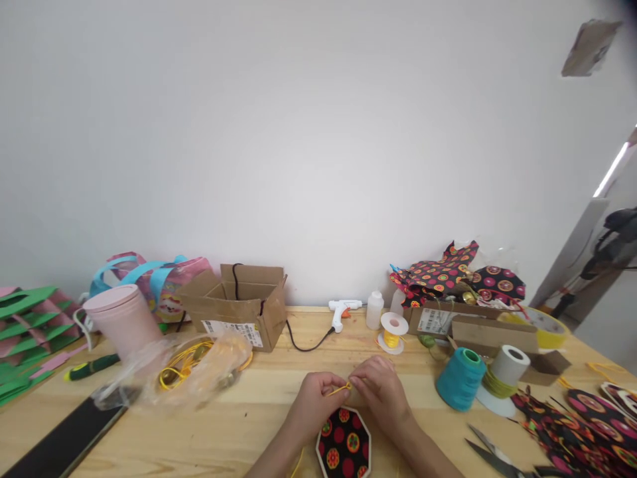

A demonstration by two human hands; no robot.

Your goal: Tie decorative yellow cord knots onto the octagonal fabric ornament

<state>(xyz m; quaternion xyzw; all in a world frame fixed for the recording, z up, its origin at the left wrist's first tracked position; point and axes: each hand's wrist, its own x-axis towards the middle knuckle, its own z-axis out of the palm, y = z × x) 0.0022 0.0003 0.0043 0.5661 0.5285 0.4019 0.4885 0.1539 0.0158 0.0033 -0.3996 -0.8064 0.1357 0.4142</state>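
Left hand: thumb and forefinger pinched together on a yellow cord; remaining fingers curled and largely out of sight.
Right hand: fingers bent and drawn together at the cord, tips close to those opposite; whether they grip it cannot be told.
Cord detail: a short length shows over the left thumb with a small bend at the fingertips; too small to tell loop from knot.
Loose strand: yellow, beside the left forearm, cut off by the bottom edge; any join to the held cord is hidden.
Octagonal piece: dark floral face, pale rim, between the forearms just below the hands; upper left edge partly covered, lower edge at the frame border. Contact with the tabletop cannot be confirmed.
Scissors: blades apart, right of the right forearm; handles cut off below.
Patterned pieces: heaped at far right, overlapping, cut off by the frame; count not possible.
Plastic bag: cloudy; yellow coils visible, other contents indistinct.
Left carton: top flaps up; floor hidden by its front wall.
Glue gun: white, near the wall; its black lead disappears behind that carton.
Black slab: lower end out of frame.
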